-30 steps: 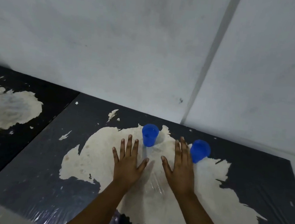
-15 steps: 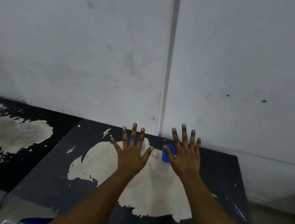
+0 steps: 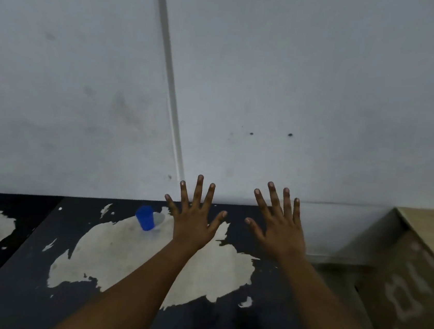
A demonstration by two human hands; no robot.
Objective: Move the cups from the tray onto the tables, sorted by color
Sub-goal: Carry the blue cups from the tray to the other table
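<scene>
Both hands spread wide above a worn black table set against a pale wall.

The left hand (image 3: 194, 222) and right hand (image 3: 280, 229) hold nothing, fingers splayed, by the far edge of the table (image 3: 219, 324); bare top stretches toward the camera. Its dark coating has flaked into cream patches. One blue cup (image 3: 145, 218) stands upright left of the left hand; the second, seen a second ago, is out of sight. A cardboard box (image 3: 407, 289) has come into view at right.

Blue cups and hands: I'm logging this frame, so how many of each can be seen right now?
Blue cup: 1
Hands, left hand and right hand, both empty with fingers spread: 2
Total: 3
</scene>
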